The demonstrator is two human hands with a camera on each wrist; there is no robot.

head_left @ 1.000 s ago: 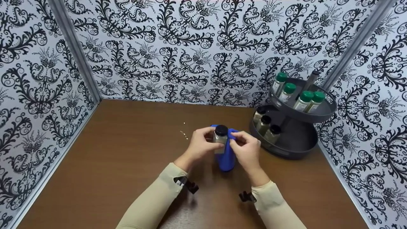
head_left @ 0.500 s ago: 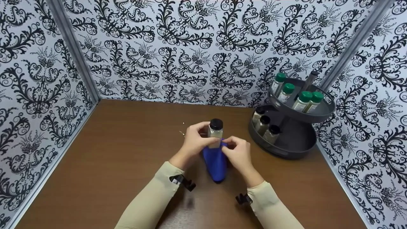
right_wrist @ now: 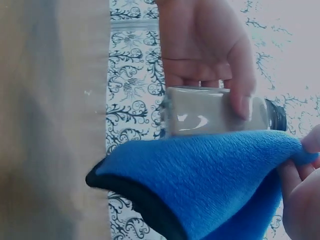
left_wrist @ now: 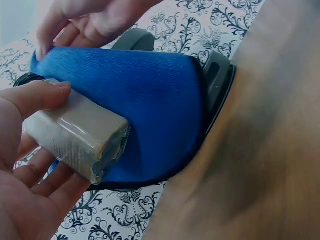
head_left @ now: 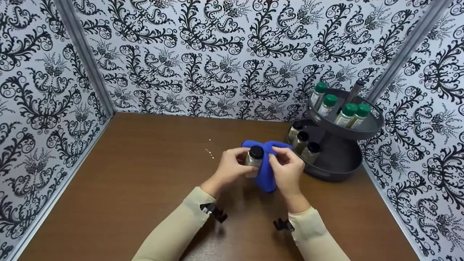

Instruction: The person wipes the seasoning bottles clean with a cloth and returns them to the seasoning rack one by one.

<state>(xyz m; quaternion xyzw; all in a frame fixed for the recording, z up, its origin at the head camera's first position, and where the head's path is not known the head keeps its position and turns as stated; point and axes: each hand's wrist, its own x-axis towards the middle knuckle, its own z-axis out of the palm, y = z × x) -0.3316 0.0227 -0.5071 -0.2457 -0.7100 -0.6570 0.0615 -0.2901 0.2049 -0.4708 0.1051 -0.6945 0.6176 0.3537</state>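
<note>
My left hand (head_left: 233, 166) grips a clear square spice jar (head_left: 252, 165) with a black lid and pale contents, held above the table. In the left wrist view the jar (left_wrist: 82, 132) lies between thumb and fingers, its base toward the camera's right. My right hand (head_left: 289, 170) pinches a blue cloth (head_left: 267, 175) with a dark edging, close to the jar's right side. From the right wrist view, the cloth (right_wrist: 200, 175) hangs down from the fingertips and its upper edge runs along the jar (right_wrist: 205, 110).
A dark grey two-tier round rack (head_left: 333, 168) stands at the right. Several green-lidded jars (head_left: 327, 105) sit on its upper tier, and black-lidded jars (head_left: 300, 142) on the lower one. Small pale crumbs (head_left: 209, 153) lie on the brown table (head_left: 152, 174). Patterned walls surround the table.
Both hands moved left and slightly nearer, then back right and away. The cloth, hanging narrow earlier, now spreads wider behind and beside the jar. Both hands keep their holds.
</note>
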